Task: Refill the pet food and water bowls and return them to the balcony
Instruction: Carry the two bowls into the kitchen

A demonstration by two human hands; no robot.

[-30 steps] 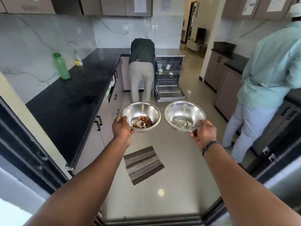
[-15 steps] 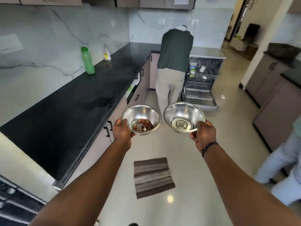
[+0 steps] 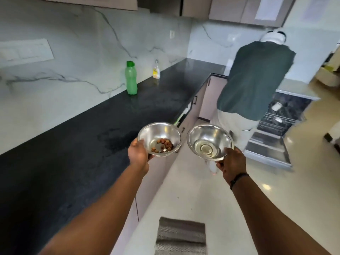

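My left hand (image 3: 138,155) grips the near rim of a steel food bowl (image 3: 161,132) that holds a few brown kibble pieces (image 3: 163,145) at its bottom. My right hand (image 3: 232,162) grips the near rim of a second steel bowl, the water bowl (image 3: 207,137), with a shallow pool of water in it. Both bowls are held side by side, almost touching, in front of me. The food bowl hangs over the edge of the black countertop (image 3: 73,144); the water bowl is above the floor.
A green bottle (image 3: 131,78) and a small clear bottle (image 3: 156,69) stand on the counter by the marble wall. A person in a dark top (image 3: 255,80) bends at an open dishwasher (image 3: 279,129) ahead on the right. A striped mat (image 3: 181,236) lies on the floor below.
The view has moved forward and turned left toward the counter. The mat has slid under me, the bending person is closer, and the second person on the right has left the view. Both bowls stay held.
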